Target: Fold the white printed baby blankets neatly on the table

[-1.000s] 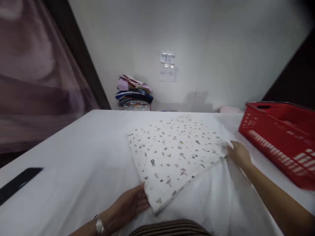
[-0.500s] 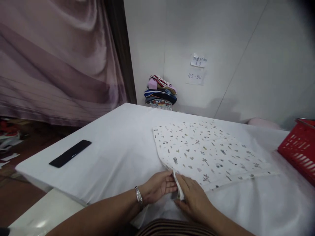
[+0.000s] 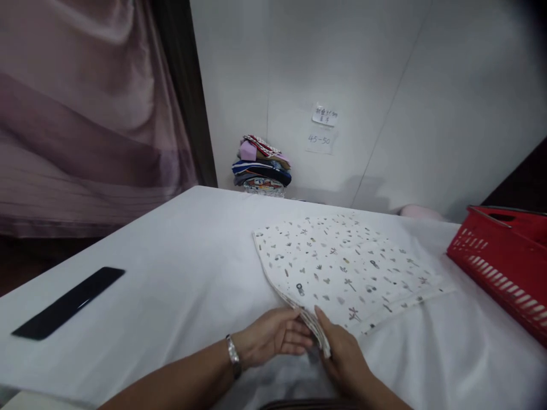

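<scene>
A white cloth (image 3: 325, 256) printed with small palm trees, leaves and rainbows lies spread on the table, several layers showing along its near left edge. My right hand (image 3: 345, 354) is closed on the near corner of the cloth, thumb on top and fingers hidden beneath, and tilts this edge up off the table. On the other side of the edge, my left hand (image 3: 277, 337) has its fingers curled and its thumb against the layers, pinching or steadying them. A metal band circles the left wrist.
White fabric covers the table (image 3: 179, 256). A flat black strip (image 3: 68, 302) lies at left. At right stands a red plastic basket (image 3: 504, 267). Folded clothes (image 3: 262, 165) are stacked by the wall beneath paper labels (image 3: 320, 139). A mauve curtain (image 3: 85, 114) hangs at left.
The view has shifted to the right, bringing more of the red basket in. The cloth's near corner is now lifted and turned, with its layered edge showing, and my right hand grips lower.
</scene>
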### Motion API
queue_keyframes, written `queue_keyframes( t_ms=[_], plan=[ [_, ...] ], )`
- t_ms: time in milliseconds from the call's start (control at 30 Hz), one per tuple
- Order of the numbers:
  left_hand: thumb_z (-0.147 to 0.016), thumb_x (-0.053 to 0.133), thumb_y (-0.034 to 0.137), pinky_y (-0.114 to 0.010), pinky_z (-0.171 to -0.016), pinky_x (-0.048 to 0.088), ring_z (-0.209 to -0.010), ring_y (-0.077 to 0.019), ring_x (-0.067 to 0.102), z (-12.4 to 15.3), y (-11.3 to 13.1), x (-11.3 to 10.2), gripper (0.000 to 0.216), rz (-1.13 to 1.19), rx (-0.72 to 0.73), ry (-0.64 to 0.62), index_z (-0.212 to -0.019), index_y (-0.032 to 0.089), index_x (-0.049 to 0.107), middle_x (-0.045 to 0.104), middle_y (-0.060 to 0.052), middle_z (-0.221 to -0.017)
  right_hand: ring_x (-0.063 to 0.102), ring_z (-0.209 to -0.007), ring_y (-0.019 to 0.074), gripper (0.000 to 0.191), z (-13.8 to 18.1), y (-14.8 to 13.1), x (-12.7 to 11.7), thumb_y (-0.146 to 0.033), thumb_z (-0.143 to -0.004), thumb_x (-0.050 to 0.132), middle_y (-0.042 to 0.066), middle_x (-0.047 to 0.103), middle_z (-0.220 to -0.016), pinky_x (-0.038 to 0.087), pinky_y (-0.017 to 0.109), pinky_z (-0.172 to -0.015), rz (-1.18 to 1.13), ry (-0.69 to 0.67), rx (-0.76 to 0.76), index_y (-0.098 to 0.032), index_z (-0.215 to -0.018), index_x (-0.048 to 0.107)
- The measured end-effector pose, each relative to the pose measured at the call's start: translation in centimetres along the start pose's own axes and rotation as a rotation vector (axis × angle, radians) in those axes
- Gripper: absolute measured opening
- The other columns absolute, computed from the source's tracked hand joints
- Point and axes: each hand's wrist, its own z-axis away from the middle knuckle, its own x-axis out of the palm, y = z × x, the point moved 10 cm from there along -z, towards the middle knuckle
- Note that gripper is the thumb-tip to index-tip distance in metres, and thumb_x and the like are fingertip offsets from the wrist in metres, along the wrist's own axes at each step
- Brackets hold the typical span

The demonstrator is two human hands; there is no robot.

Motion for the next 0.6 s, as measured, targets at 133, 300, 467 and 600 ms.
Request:
queue_keyframes(
  t_ms=[133,300,467,600],
  plan=[
    [-0.072,0.058,0.052,-0.029,-0.063,0.048,-0.065,-0.0174,0.061,0.7,7.7,-7.1,0.036,-0.521,0.202,0.397,-0.077,0.016,0.06,0.066,-0.007,-0.078,0.065,-0.094,0.0239,0.065,-0.5,3.3,-1.6,-0.017,-0.076,0.048,0.004,0.066,-0.114,0.053,0.035,-0.081,-0.265,0.008,0.357,-0.031,-0.139,0.038],
    [-0.079,0.044,0.041,-0.032,-0.086,0.046,-0.101,-0.0225,0.059,-0.5,19.9,-14.1,0.033,-0.852,0.43,0.787,-0.095,0.016,0.057,0.064,-0.01,-0.106,0.062,-0.078,0.0252,0.045,-1.4,4.8,-2.5,-0.032,-0.062,0.057,-0.002,0.067,-0.088,0.052,0.037,-0.069,-0.478,0.096,0.49,-0.034,-0.106,0.056],
    [-0.078,0.047,0.038,-0.043,-0.103,0.034,-0.123,-0.0318,0.045,-4.4,26.1,-17.1,0.049,-1.132,0.389,0.96,-0.118,0.011,0.053,0.049,-0.019,-0.135,0.057,-0.066,0.0222,0.035,-1.0,5.2,-0.1,-0.036,-0.058,0.056,-0.008,0.062,-0.074,0.046,0.033,-0.06,-0.397,-0.102,0.484,-0.041,-0.092,0.055],
    [-0.077,0.049,0.042,-0.05,-0.103,0.033,-0.127,-0.0378,0.041,-7.8,28.0,-17.7,0.058,-1.302,0.283,0.968,-0.125,0.009,0.05,0.046,-0.021,-0.138,0.054,-0.06,0.0192,0.037,-0.4,6.5,1.0,-0.033,-0.05,0.056,-0.009,0.057,-0.066,0.041,0.028,-0.053,-0.485,-0.113,0.551,-0.041,-0.086,0.054]
  ],
)
